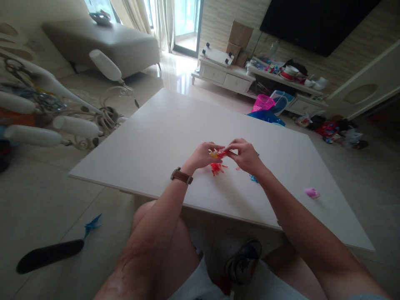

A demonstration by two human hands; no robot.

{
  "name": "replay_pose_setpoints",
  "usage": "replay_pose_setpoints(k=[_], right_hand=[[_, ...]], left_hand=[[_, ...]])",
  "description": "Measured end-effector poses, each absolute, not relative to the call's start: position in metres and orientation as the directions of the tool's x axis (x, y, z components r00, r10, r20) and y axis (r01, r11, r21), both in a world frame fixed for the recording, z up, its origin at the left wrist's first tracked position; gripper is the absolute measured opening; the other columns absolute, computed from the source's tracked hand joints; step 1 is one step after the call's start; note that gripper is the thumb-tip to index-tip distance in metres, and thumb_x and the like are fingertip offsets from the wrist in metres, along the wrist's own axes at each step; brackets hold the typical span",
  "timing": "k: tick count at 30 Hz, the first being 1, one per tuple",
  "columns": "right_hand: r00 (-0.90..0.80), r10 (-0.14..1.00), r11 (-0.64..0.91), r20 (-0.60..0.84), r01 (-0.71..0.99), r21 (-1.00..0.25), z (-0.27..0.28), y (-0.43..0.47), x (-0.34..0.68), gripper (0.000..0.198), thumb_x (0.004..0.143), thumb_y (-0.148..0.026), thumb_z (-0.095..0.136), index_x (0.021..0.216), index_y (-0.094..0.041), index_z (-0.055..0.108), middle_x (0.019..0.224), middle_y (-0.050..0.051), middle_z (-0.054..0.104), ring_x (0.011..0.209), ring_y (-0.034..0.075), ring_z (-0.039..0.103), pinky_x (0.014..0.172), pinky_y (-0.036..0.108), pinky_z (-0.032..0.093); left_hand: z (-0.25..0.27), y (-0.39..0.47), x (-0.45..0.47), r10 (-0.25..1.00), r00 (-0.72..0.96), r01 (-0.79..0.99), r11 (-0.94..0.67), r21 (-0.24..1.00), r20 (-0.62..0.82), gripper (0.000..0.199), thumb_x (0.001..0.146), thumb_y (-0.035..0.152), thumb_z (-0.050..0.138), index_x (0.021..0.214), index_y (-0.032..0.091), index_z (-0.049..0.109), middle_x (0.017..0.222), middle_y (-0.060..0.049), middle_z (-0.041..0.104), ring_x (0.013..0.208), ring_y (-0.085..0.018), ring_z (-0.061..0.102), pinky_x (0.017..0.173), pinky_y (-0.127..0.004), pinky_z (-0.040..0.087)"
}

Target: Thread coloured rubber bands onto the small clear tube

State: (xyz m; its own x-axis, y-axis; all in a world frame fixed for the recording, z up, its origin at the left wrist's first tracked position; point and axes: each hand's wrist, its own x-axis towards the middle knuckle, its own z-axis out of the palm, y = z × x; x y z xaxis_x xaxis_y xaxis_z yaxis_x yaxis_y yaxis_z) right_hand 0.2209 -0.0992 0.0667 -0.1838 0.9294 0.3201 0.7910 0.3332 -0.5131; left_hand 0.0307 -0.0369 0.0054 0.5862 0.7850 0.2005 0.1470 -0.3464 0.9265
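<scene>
Above the middle of the white table [175, 125], my two hands meet. My left hand [202, 156], with a brown-strapped watch [181, 176] on its wrist, is closed around a small red and yellow piece [214, 154]; its exact kind is too small to make out. The fingertips of my right hand [245, 156] pinch the right side of this piece. Just below them on the tabletop lies a heap of small red strips [216, 168]. Some blue bits [253, 178] lie partly behind my right forearm. A pink object [311, 192] sits farther right.
White lamp arms and shades [34, 135] stand close to the table's left edge. Beyond the far edge are a pink basket [263, 102] and a blue bag [265, 117]. A dark, elongated object [50, 255] lies on the floor at left. My knees are under the near edge.
</scene>
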Motion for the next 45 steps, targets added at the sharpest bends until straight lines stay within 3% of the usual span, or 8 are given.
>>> replay_pose_setpoints(k=[9, 18, 26, 30, 33, 36, 41, 45], right_hand=[[-0.156, 0.958, 0.271, 0.239, 0.758, -0.593, 0.084, -0.099, 0.214, 0.010, 0.083, -0.026, 0.073, 0.090, -0.019, 0.073, 0.076, 0.001, 0.070, 0.064, 0.014, 0.056, 0.065, 0.029, 0.045], [-0.146, 0.924, 0.348, 0.354, 0.706, -0.616, 0.091, -0.096, 0.210, 0.022, 0.082, -0.037, 0.075, 0.073, -0.019, 0.065, 0.074, 0.002, 0.066, 0.068, 0.016, 0.060, 0.064, 0.030, 0.049], [-0.100, 0.889, 0.377, 0.446, 0.713, -0.592, 0.091, -0.098, 0.208, 0.023, 0.091, -0.040, 0.067, 0.079, -0.020, 0.069, 0.080, 0.004, 0.066, 0.074, 0.018, 0.060, 0.070, 0.033, 0.053], [-0.276, 0.863, 0.455, 0.423, 0.787, -0.416, 0.087, -0.103, 0.217, 0.035, 0.101, -0.045, 0.055, 0.086, -0.023, 0.077, 0.103, 0.009, 0.068, 0.099, 0.025, 0.058, 0.091, 0.043, 0.052], [-0.407, 0.858, 0.494, 0.315, 0.821, -0.286, 0.080, -0.107, 0.221, 0.039, 0.103, -0.048, 0.049, 0.097, -0.028, 0.081, 0.136, 0.008, 0.062, 0.128, 0.032, 0.044, 0.111, 0.056, 0.038], [-0.434, 0.883, 0.467, 0.179, 0.851, -0.241, 0.074, -0.106, 0.221, 0.047, 0.105, -0.054, 0.041, 0.104, -0.032, 0.082, 0.155, 0.004, 0.049, 0.141, 0.036, 0.031, 0.113, 0.064, 0.030], [-0.471, 0.882, 0.451, -0.027, 0.860, -0.240, 0.073, -0.095, 0.216, 0.054, 0.104, -0.063, 0.034, 0.122, -0.035, 0.077, 0.161, 0.003, 0.044, 0.149, 0.039, 0.024, 0.113, 0.064, 0.028], [-0.486, 0.874, 0.462, -0.015, 0.840, -0.283, 0.078, -0.090, 0.214, 0.055, 0.103, -0.065, 0.038, 0.104, -0.032, 0.083, 0.155, 0.004, 0.051, 0.146, 0.039, 0.027, 0.114, 0.063, 0.027]], left_hand=[[0.006, -0.037, 0.030, 0.791, 0.574, 0.050, -0.290, 0.956, 0.210, 0.045, 0.067, 0.029, 0.087, 0.110, 0.019, 0.080, 0.104, -0.008, 0.076, 0.093, -0.019, 0.069, 0.092, -0.036, 0.056], [0.009, -0.038, 0.030, 0.798, 0.570, -0.006, -0.236, 0.972, 0.197, 0.045, 0.068, 0.022, 0.084, 0.112, 0.019, 0.079, 0.105, -0.006, 0.079, 0.092, -0.018, 0.071, 0.093, -0.036, 0.058], [0.011, -0.038, 0.031, 0.804, 0.569, -0.027, -0.194, 0.981, 0.175, 0.045, 0.066, 0.024, 0.086, 0.110, 0.016, 0.079, 0.099, -0.007, 0.079, 0.089, -0.018, 0.071, 0.090, -0.035, 0.059], [0.010, -0.038, 0.030, 0.798, 0.575, -0.086, -0.161, 0.983, 0.181, 0.050, 0.066, 0.025, 0.087, 0.115, 0.015, 0.077, 0.101, -0.009, 0.078, 0.090, -0.018, 0.071, 0.088, -0.035, 0.060], [0.009, -0.038, 0.030, 0.798, 0.576, -0.084, -0.162, 0.983, 0.181, 0.053, 0.065, 0.025, 0.087, 0.116, 0.015, 0.077, 0.100, -0.009, 0.078, 0.089, -0.019, 0.072, 0.086, -0.035, 0.060], [0.009, -0.040, 0.032, 0.783, 0.588, -0.063, -0.206, 0.976, 0.203, 0.047, 0.066, 0.025, 0.087, 0.110, 0.014, 0.079, 0.097, -0.008, 0.078, 0.088, -0.019, 0.071, 0.088, -0.036, 0.058], [0.013, -0.043, 0.031, 0.692, 0.663, -0.084, -0.310, 0.947, 0.285, 0.028, 0.074, 0.031, 0.081, 0.097, 0.014, 0.080, 0.092, -0.005, 0.076, 0.087, -0.017, 0.068, 0.088, -0.033, 0.056], [0.014, -0.043, 0.030, 0.717, 0.653, -0.088, -0.249, 0.965, 0.244, 0.029, 0.073, 0.028, 0.081, 0.098, 0.014, 0.080, 0.088, -0.003, 0.076, 0.084, -0.017, 0.069, 0.082, -0.031, 0.057]])
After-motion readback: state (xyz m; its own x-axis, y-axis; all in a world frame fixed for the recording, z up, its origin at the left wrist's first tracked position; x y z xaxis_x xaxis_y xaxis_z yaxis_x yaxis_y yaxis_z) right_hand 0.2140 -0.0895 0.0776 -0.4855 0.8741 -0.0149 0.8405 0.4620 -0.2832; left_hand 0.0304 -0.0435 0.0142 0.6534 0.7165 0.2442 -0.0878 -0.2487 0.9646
